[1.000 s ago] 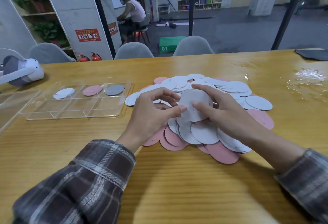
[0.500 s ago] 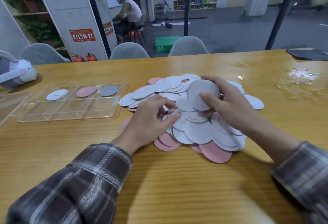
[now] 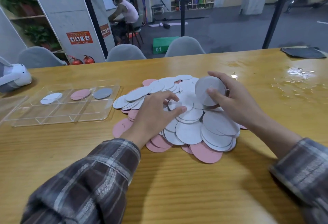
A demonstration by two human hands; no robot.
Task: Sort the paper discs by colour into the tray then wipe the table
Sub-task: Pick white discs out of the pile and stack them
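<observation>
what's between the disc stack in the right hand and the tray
The left hand rests on the pile of discs, directly between the disc stack held by the right hand and the clear tray. The pile's left edge also lies on that line. Nothing else visible stands in the way.
</observation>
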